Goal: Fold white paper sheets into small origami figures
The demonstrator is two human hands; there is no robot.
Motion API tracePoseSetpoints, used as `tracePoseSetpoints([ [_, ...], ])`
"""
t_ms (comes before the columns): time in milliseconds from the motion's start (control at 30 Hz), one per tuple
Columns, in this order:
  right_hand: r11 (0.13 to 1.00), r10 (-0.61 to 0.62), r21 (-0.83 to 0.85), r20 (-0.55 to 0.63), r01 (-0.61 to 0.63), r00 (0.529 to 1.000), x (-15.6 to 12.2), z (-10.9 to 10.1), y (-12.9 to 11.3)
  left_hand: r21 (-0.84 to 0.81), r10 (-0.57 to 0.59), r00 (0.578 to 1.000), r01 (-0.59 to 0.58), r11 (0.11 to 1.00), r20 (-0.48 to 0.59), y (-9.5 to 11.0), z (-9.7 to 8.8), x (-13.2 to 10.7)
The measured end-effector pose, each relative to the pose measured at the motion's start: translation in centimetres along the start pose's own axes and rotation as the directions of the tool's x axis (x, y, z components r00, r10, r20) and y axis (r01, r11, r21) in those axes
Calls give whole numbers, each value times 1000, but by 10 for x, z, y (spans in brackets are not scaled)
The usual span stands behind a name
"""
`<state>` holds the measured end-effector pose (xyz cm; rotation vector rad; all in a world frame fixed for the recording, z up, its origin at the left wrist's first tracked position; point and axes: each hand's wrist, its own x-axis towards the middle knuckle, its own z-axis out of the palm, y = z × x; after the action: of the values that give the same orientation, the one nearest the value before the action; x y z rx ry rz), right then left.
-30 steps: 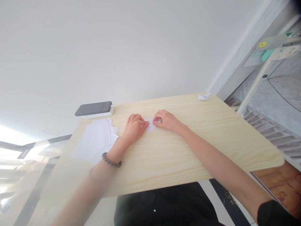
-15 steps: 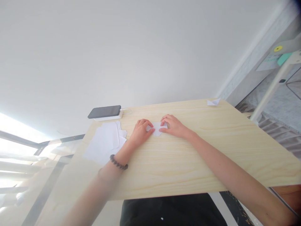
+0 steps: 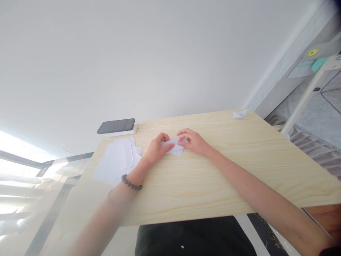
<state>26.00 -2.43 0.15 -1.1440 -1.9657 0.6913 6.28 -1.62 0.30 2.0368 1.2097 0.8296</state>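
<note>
A small folded piece of white paper is between my two hands, just above or on the wooden table. My left hand grips its left side, thumb on the near face and fingers behind. With thumb and fingertips, my right hand pinches the paper's right side. Creases and a pointed lower edge show on the paper; its outer ends are hidden by my fingers. A dark bead bracelet circles my left wrist.
Left of my hands lies a loose stack of white paper sheets. Behind it a phone rests on a white block with a cable. A folded paper shape sits at the table's far right corner, near the wall.
The paper between my hands is now tilted and shows a creased, pointed lower edge. My right hand has shifted slightly left, and its fingertips have closed onto the paper.
</note>
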Motion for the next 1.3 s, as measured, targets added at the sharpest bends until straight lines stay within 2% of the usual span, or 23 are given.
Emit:
tracePoseSetpoints([
  [100, 998, 19, 59, -20, -18, 1000, -2, 1, -2, -109, -34, 999, 32, 994, -14, 2, 0, 0],
  [167, 986, 75, 151, -28, -70, 997, -3, 2, -1, -149, -62, 997, 56, 987, -35, 3, 0, 0],
  [333, 921, 189, 343, 22, -185, 982, -1, 4, 1, -207, -70, 996, 56, 977, -63, 7, -1, 0],
  [433, 923, 185, 340, 24, -182, 983, 0, 5, 1, -207, -72, 996, 59, 977, -57, 9, -1, -1],
  [567, 942, 166, 303, -35, -148, 986, -1, 7, -4, -180, -89, 996, 82, 980, -31, 11, -2, -2],
  [933, 964, 116, 251, -87, -91, 989, -1, 9, -10, -225, -106, 993, 90, 970, -57, 11, 0, -1],
  [1300, 950, 133, 290, -38, -117, 990, 0, 7, -8, -243, -102, 995, 97, 965, -11, 11, 0, -1],
])
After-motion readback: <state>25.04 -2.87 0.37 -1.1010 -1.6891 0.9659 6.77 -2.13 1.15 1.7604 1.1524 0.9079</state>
